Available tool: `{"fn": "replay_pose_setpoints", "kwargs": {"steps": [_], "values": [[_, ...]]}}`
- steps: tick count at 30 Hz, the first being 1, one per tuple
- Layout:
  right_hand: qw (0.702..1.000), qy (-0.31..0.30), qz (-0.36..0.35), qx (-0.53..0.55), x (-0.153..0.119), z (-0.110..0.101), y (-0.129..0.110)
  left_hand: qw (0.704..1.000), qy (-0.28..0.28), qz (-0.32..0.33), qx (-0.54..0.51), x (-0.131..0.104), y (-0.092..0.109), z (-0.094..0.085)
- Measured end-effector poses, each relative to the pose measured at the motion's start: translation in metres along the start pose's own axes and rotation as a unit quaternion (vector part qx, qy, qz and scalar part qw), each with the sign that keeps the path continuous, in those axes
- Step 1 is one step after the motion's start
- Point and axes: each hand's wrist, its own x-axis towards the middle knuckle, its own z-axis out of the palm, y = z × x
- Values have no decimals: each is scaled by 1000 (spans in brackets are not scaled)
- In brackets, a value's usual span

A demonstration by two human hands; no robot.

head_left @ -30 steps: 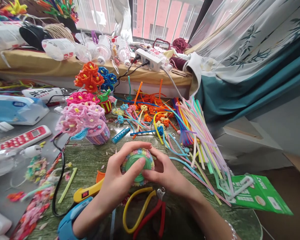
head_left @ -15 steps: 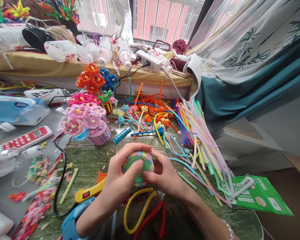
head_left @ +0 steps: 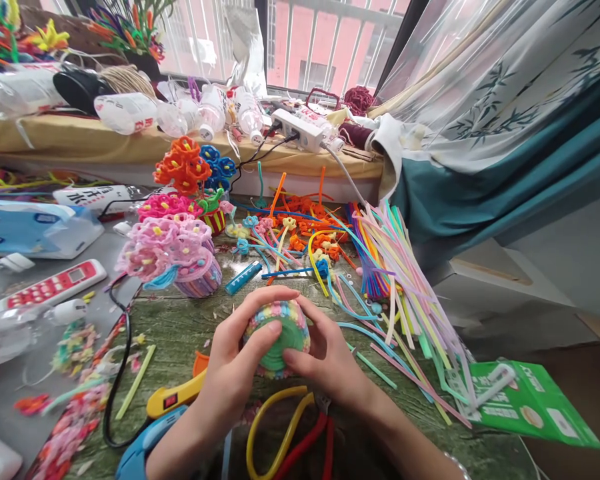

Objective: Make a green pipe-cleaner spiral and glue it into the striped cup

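A small round pot (head_left: pixel 285 343) with a green base and a side of pastel pink, yellow and blue fuzzy rows is held between both hands, its base facing me. My left hand (head_left: pixel 237 347) wraps round its left side, thumb on the green base. On the right side, my right hand (head_left: pixel 330 347) grips it, thumb at the base's lower edge. Beneath my left forearm lies a yellow glue gun (head_left: pixel 177 397). Yellow-handled pliers (head_left: pixel 280 433) with red parts beside them are below the pot. A blue lighter (head_left: pixel 243 277) rests beyond my hands.
Pink fuzzy flowers (head_left: pixel 170 243) in a striped pot stand at the left. A bundle of pipe cleaners (head_left: pixel 405 280) spreads at the right, near a green packet (head_left: pixel 535 400). Plastic bottles and a power strip (head_left: pixel 299 130) lie on the ledge behind.
The view has shifted slightly, so the surroundings sit a little lower. Both hands keep hold of the pot, with more of its green base showing.
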Motion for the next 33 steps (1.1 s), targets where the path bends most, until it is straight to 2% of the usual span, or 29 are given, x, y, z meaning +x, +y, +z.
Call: {"fn": "replay_pose_setpoints", "kwargs": {"steps": [10, 17, 28, 33], "values": [[1000, 4, -16, -22, -1, 3, 2, 999, -4, -2, -41, -1, -7, 0], [999, 12, -20, -42, 2, 0, 2, 996, -4, -49, -77, 1, -1, 0], [997, 22, -38, -59, 0, 4, -5, 994, -27, -37, -100, 1, 2, -1], [998, 18, -32, -45, 1, 4, -4, 993, -4, -33, -111, 1, 4, 1]]}}
